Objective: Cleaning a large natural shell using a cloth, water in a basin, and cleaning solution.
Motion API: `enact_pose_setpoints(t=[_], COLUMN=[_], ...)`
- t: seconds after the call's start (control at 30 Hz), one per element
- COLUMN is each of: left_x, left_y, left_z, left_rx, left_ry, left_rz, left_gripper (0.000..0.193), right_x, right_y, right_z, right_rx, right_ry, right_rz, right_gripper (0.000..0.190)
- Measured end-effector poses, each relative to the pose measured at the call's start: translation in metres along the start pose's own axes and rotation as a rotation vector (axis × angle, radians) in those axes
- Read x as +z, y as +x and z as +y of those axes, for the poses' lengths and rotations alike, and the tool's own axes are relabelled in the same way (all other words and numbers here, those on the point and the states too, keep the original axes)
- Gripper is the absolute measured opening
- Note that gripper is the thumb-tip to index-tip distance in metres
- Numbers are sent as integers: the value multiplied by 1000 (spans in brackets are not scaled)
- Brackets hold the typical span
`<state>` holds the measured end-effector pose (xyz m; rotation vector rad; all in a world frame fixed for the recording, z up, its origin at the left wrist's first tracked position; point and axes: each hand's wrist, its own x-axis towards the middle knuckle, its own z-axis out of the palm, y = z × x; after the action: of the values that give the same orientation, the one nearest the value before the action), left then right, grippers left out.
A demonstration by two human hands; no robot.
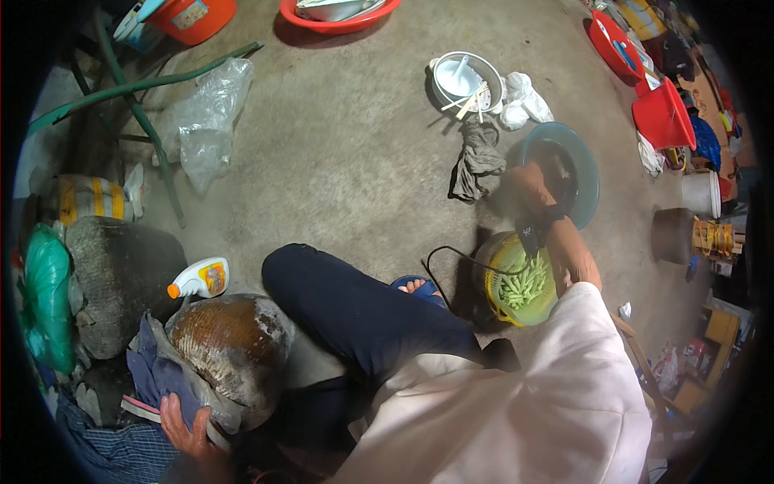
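My left hand (186, 426) rests with spread fingers on a dark cloth and a pale-edged slab, at the mouth of a brown earthenware jar (227, 345). My right arm stretches forward; my right hand (527, 181) is blurred at the left rim of a blue-green plastic basin (586, 181), its fingers unclear. Dark liquid or a dark thing shows inside the basin. A black device with a cable hangs at my right wrist. Below that arm, a yellow plastic basket (499, 302) holds cut green beans (523, 287). A grey rag (478, 160) lies left of the basin.
A pot (497, 72) with a bowl, spoon and chopsticks stands ahead, beside a white plastic bag (525, 103). A white bottle with an orange cap (208, 278) lies by the jars. Green poles (139, 115) and a clear plastic bag (211, 133) are at left. Red basins (338, 27) stand further off.
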<state>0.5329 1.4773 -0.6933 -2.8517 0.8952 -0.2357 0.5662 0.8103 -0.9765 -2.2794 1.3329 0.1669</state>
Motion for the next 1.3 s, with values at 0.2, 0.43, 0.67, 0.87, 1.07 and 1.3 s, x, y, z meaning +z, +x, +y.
enact_pose_setpoints(t=[0.2,0.43,0.67,0.87,1.07,1.3], left_x=[0,0,2,3,2,5], left_y=[3,5,2,-1,0,-1], left_z=[3,4,1,-2,-1,-1], left_rx=[-19,-29,-21,-27,-25,-22], left_ry=[8,5,-23,-16,-33,-16], left_rz=[-40,1,26,13,25,26], left_gripper=[17,25,26,29,28,28], right_x=[10,25,58,82,109,128], right_y=[-18,-56,-91,-120,-151,-192], right_z=[-6,-37,-71,-119,-151,-174], right_rx=[-32,-56,-173,-182,-238,-274], right_ry=[-11,-113,-92,-24,79,119], right_rz=[-50,-84,-104,-192,-204,-359], right_gripper=[40,38,37,43,35,46])
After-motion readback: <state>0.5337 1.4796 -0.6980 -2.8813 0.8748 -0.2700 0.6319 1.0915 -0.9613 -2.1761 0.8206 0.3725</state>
